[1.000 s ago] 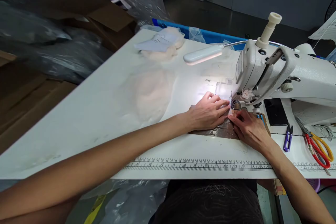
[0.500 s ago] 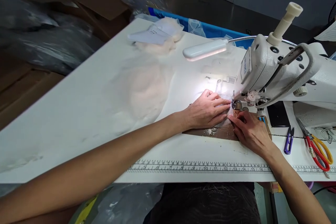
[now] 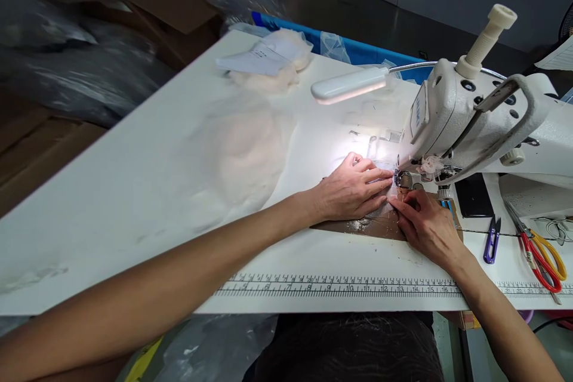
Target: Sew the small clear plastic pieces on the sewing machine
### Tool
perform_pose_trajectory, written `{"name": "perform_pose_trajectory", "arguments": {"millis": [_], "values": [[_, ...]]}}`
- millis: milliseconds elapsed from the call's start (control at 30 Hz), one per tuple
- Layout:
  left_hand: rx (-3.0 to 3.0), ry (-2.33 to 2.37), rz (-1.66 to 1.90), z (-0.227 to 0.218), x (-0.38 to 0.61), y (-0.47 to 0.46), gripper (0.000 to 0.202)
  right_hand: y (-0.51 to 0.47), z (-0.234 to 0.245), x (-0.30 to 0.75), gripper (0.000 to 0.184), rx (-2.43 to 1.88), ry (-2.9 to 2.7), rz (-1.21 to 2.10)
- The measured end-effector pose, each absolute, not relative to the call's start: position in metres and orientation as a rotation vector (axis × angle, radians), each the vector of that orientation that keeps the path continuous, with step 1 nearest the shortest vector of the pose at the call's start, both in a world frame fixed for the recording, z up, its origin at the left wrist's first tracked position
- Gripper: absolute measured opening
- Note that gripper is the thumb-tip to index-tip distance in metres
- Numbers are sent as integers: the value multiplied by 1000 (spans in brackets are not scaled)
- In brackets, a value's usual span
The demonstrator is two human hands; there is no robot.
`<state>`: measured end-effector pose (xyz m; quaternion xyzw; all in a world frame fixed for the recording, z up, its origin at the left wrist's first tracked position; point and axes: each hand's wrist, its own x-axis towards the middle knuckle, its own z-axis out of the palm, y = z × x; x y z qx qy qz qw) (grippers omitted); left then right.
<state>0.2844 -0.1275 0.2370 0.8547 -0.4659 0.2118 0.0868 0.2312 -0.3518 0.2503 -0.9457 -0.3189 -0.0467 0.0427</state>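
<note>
My left hand (image 3: 356, 187) lies flat beside the needle area of a white sewing machine (image 3: 483, 119), its fingers stretched over a thin, pale sheer fabric (image 3: 384, 209). Close by on the right, my right hand (image 3: 425, 221) pinches the edge of that fabric between thumb and forefinger, just in front of the presser foot (image 3: 397, 178). Much of the fabric is hidden under both hands. Beneath them is the brown machine bed plate (image 3: 358, 227). A white lamp (image 3: 349, 86) lights the spot.
Purple thread snips (image 3: 492, 241) and scissors with red and yellow handles (image 3: 541, 256) lie at the right. A dark phone-like slab (image 3: 474, 196) is behind them. Pale fabric pieces (image 3: 268, 59) with a paper lie at the back. A printed ruler (image 3: 340, 285) runs along the front edge.
Almost nothing differs. Both hands keep their places at the presser foot, and the view shifts very slightly.
</note>
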Motion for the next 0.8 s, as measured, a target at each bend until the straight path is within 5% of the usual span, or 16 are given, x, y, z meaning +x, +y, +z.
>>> {"name": "perform_pose_trajectory", "arguments": {"millis": [800], "values": [[2501, -1385, 561, 239, 288, -127, 37, -350, 249, 230, 31, -2818, -877, -208]]}}
